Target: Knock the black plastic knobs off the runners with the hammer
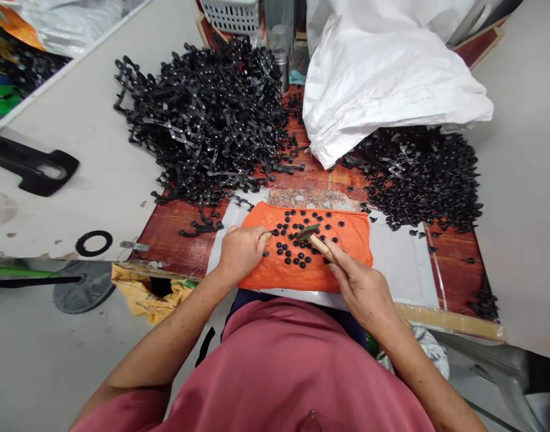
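Note:
An orange cloth lies in front of me, with many small round black pieces spread over it. My right hand grips the pale wooden handle of a small tool with a flat dark green head; its exact kind is unclear. The head is over the black pieces near the cloth's middle. At the cloth's left side, my left hand is closed, thumb against fingers. A small black piece shows at its fingertips, but whether it is pinched there or merely beside them I cannot tell.
A tall heap of black linked plastic parts stands at the back left. Another heap of small black parts lies at the right, partly under a white sack. Grey panels flank the red-brown table.

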`<action>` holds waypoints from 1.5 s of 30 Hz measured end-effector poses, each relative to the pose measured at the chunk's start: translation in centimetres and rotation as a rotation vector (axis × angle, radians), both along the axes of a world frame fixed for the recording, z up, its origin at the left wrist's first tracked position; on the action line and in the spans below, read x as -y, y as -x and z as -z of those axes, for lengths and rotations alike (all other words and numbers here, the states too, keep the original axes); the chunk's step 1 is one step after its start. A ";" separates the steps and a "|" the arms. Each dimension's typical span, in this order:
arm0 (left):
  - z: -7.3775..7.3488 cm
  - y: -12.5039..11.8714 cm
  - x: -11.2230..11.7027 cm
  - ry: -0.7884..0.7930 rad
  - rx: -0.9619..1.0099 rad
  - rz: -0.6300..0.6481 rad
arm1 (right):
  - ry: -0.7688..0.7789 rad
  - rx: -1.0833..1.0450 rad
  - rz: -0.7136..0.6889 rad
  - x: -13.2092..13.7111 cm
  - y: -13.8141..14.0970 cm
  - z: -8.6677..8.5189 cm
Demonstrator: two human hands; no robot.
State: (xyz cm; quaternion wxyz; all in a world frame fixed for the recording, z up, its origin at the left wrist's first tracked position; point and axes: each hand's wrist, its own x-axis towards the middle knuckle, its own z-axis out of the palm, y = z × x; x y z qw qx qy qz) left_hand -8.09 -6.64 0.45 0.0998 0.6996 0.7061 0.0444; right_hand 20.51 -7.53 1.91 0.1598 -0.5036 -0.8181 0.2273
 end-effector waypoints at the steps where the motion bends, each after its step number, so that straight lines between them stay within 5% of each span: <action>1: -0.1 -0.1 0.0 -0.015 -0.025 0.008 | -0.024 0.036 -0.017 -0.4 0.5 -0.5; 5: -0.3 -0.4 0.1 -0.031 -0.075 0.027 | -0.106 0.114 -0.071 -1.9 2.8 -1.7; 10: -0.2 -0.3 -0.1 -0.004 -0.068 0.024 | -0.127 0.289 -0.107 -2.8 5.0 -1.2; 20: 0.4 -0.1 0.0 -0.011 -0.022 0.010 | -0.006 0.520 -0.141 -2.3 5.9 -2.1; 26: 0.7 0.2 -0.3 0.000 0.013 -0.009 | -0.021 0.484 -0.133 -2.8 6.0 -1.5; 32: -1.2 -0.1 0.6 -0.063 0.321 0.064 | -0.036 -0.127 -0.063 -3.6 5.3 -2.5; 37: -2.8 -2.0 2.3 -0.174 0.623 0.098 | 0.396 -0.501 -0.095 -3.6 6.2 -3.0; 42: -2.6 -1.7 3.2 -0.480 0.689 -0.136 | 0.648 -0.738 0.061 -2.2 6.4 -2.7; 45: -2.6 -1.6 3.7 -0.336 0.927 -0.259 | 0.612 -0.783 0.138 -1.5 6.4 -2.7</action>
